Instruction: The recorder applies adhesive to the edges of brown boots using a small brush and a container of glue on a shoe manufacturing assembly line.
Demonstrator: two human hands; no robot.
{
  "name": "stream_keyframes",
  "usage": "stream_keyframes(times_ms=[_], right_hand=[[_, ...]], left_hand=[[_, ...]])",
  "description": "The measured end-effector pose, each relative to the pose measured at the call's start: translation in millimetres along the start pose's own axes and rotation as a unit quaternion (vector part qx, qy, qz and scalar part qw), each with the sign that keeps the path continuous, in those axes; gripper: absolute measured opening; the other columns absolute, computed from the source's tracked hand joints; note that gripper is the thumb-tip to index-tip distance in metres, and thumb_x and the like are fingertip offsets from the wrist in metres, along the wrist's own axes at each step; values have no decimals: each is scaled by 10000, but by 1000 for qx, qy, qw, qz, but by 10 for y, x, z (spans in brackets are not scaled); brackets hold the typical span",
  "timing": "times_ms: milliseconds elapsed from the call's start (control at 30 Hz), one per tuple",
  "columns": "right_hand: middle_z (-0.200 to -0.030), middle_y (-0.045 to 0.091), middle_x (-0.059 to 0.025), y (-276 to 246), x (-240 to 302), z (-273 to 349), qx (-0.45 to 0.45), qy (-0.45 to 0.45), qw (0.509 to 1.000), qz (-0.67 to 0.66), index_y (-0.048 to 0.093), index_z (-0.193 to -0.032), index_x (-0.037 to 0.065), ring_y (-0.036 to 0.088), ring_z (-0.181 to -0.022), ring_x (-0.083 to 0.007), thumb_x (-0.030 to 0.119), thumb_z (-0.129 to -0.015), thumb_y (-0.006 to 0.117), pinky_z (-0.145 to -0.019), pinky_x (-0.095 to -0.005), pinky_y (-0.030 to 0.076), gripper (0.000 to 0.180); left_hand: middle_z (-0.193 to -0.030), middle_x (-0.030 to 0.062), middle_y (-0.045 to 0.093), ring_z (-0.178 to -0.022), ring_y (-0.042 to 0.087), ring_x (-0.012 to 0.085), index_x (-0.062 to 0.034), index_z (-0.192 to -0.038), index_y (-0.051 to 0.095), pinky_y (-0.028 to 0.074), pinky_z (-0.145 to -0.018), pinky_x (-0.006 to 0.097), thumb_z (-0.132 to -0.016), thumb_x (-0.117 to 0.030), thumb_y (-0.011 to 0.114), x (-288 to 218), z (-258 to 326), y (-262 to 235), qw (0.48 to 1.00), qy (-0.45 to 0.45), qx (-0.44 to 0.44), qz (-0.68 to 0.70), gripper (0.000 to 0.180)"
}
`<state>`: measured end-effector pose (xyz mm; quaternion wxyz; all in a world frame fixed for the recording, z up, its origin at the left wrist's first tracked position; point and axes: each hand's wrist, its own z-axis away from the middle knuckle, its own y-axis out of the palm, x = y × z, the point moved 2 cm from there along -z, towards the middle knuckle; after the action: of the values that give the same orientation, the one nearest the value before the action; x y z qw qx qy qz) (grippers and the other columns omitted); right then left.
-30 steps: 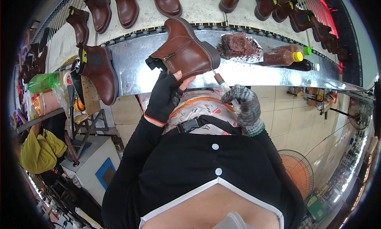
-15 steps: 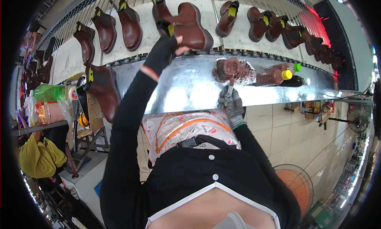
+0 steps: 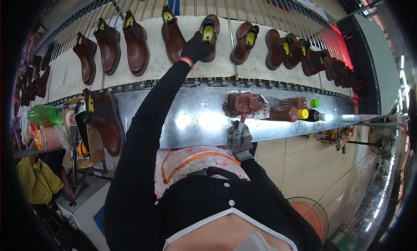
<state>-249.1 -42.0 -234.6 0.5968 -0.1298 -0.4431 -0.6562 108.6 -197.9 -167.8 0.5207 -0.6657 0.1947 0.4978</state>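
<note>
On the pale conveyor belt [image 3: 226,68] beyond the metal worktop [image 3: 195,120], the left hand [image 3: 196,46], in a black glove, is reaching far out and gripping a brown ankle boot [image 3: 209,38] by its shaft, the fingers clamped around the leather so the boot can be set on its side among the others. It is lying in a row of similar brown boots [image 3: 137,46], each with a yellow last showing in its opening, spaced apart along the belt in front of a wire guard [image 3: 243,7]. The right hand [image 3: 240,138], in a grey knitted glove, is resting low at the near edge of the worktop, its fingers closed on the handle of a small brush [image 3: 242,120] whose tip is pointing toward a stained, brown-smeared pad [image 3: 245,104], probably kept there for loading the bristles. Just beside the pad, two bottles [image 3: 299,112] are lying on their sides, one capped yellow and one green, within easy reach. Another brown boot [image 3: 104,123] is standing upside down on a stand at the left end of the worktop, near a green bottle [image 3: 43,115].
</note>
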Motion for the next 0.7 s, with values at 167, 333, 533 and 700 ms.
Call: stream_keyframes(times_ms=[167,333,533,700], right_hand=[[-763,556,-22,37,61,49,-32,-114,960,252,506,-1171,65,493,-552,-107,296,-897,468,-470,-251,410,360],[-755,584,-37,92,118,63,-59,-146,935,319,563,-1121,37,528,-585,-103,191,-879,546,-490,-256,424,288],[-884,618,-70,176,224,140,-48,-103,953,280,567,-1083,11,581,-689,-154,177,-876,532,-604,-289,476,268],[-891,622,-92,132,189,96,-63,-212,862,457,559,-1088,-11,587,-729,-159,173,-854,556,-661,-290,479,298]], left_hand=[[-1252,225,406,-1183,393,349,-23,-1342,292,345,-964,416,-636,-314,745,199,136,-179,922,56,-376,-81,887],[-1259,252,379,-1172,379,404,-2,-1373,191,337,-966,497,-537,-428,801,584,-30,-216,945,-187,-243,-118,1119],[-1200,265,426,-1080,484,399,-3,-1347,214,437,-874,495,-506,-457,818,776,-175,-271,941,-213,-211,-155,1131],[-1165,252,498,-1050,535,368,23,-1258,328,453,-889,417,-507,-383,824,1037,-92,-473,972,-143,-169,-82,987]])
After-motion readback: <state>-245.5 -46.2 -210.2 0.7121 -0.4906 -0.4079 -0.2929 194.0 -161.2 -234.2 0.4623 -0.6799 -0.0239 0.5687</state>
